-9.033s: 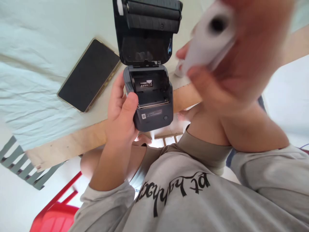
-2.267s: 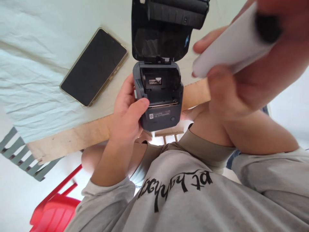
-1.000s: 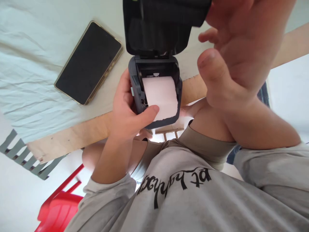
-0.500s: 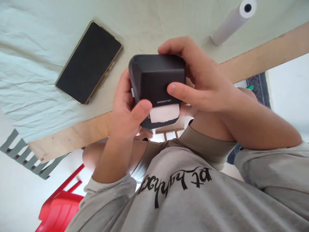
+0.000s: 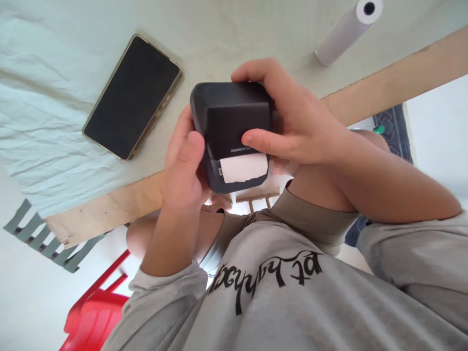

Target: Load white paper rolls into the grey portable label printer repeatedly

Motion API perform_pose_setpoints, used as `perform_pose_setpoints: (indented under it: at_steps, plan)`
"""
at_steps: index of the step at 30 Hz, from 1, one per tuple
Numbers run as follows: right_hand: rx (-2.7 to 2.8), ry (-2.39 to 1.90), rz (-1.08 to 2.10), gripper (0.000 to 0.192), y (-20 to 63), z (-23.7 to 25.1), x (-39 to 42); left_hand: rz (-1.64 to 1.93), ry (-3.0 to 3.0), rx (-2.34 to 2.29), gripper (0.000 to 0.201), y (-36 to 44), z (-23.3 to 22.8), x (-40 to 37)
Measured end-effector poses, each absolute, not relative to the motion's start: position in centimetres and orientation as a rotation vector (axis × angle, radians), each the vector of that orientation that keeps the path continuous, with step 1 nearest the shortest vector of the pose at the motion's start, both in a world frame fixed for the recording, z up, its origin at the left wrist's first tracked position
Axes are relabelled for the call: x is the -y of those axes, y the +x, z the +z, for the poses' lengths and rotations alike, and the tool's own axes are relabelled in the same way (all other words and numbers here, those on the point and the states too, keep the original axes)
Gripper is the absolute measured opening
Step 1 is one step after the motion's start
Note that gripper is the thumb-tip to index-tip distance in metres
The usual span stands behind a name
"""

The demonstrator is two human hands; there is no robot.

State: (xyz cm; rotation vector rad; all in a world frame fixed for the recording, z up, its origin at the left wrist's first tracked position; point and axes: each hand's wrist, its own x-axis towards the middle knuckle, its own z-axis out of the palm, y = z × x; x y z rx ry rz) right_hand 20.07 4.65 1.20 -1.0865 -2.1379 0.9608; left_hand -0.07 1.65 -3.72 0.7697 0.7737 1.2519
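Between my two hands is a black label printer (image 5: 237,122), held up above my lap near the table's edge. A torn-edged strip of white paper (image 5: 244,168) sticks out of its slot, below the NIIMBOT lettering. My left hand (image 5: 183,165) grips the printer's left side, with the thumb along that side. Wrapped round the right side is my right hand (image 5: 292,117), its thumb on the front face and its index finger over the top edge. The fingers behind the printer are hidden.
On the cloth-covered table (image 5: 212,29) lies a phone (image 5: 133,97) with a dark screen, to the left. A white paper roll (image 5: 347,34) is at the far right. The wooden table edge (image 5: 109,207) runs in front of me. A red chair (image 5: 95,312) stands at lower left.
The printer and both hands have shifted slightly left in view. My left thumb has moved from the printer's lower front, beside the paper, up to its left side.
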Motion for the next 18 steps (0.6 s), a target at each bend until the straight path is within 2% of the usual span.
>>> perform_pose_setpoints:
  at_steps: [5, 10, 18]
  plan:
    - [1.963, -0.938, 0.966, 0.050, 20.3, 1.2, -4.4, 1.374, 0.771, -0.668, 0.030, 0.4, -2.5, -1.3]
    - [1.983, -0.964, 1.030, 0.049, 20.3, 1.6, -4.2, 1.426, 0.715, -0.672, 0.030, 1.0, -2.0, -1.6]
    - [2.153, -0.938, 0.934, 0.064, 20.1, 1.4, -4.3, 1.421, 0.790, -0.623, 0.030, 0.3, -3.3, -2.3]
